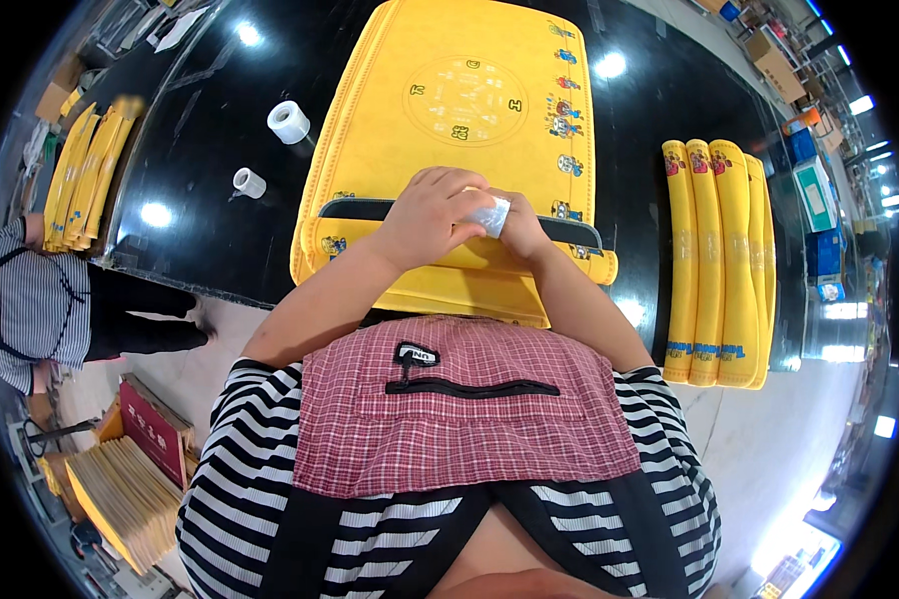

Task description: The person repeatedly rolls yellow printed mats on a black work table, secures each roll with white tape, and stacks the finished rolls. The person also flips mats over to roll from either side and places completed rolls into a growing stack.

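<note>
Pinching small translucent-white piece [490, 214], likely tape or film, between thumb and fingers of left hand [432, 218]. Crowding in from other side with right hand [520, 230], fingers curled; can't tell whether gripping. Working over near end of flat-lying yellow printed mat [380, 120], on glossy black surface [220, 120], directly ahead of body. Probably at taping prep, judging by white tape rolls [296, 126] to left. Next, likely calls for firm two-handed control, keeping piece uncreased and near edge aligned.
</note>
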Demonstrator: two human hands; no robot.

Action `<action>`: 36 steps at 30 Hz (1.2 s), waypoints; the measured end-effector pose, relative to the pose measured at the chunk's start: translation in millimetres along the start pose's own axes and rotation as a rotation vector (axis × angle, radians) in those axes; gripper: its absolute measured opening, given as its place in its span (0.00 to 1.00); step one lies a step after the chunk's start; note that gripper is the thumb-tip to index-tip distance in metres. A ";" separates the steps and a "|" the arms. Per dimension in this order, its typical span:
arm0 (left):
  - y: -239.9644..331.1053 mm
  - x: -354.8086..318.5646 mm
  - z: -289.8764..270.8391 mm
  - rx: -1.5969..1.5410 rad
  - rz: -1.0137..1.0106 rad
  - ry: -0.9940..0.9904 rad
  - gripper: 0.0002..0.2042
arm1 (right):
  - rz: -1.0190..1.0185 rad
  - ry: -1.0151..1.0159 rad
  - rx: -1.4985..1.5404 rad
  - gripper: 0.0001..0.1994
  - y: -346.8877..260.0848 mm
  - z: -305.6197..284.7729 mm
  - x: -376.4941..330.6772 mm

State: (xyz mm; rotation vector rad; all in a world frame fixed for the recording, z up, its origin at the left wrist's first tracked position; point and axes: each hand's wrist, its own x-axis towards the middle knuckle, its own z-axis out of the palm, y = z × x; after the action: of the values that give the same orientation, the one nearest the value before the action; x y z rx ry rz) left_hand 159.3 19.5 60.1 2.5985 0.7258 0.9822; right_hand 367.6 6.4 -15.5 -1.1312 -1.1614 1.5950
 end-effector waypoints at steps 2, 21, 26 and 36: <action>-2.0 1.4 0.0 -0.051 0.022 0.005 0.13 | 0.016 -0.003 -0.019 0.08 10.0 -5.7 5.7; -59.3 -9.9 45.0 -0.569 -0.899 -0.336 0.08 | -0.605 0.132 -0.726 0.67 12.0 39.1 -81.1; -53.0 -25.1 53.6 -0.110 -0.693 -0.458 0.09 | -0.415 0.079 -0.963 0.59 4.9 37.4 -103.0; -47.4 -35.4 17.8 0.070 -0.635 -0.366 0.09 | -0.294 0.030 -1.127 0.54 -2.2 33.8 -75.6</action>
State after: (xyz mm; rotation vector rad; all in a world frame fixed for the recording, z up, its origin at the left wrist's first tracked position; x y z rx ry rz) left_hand 131.5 38.8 8.5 2.2495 1.3638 0.2871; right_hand 353.4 -72.3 6.1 -1.5199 -2.1805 0.6129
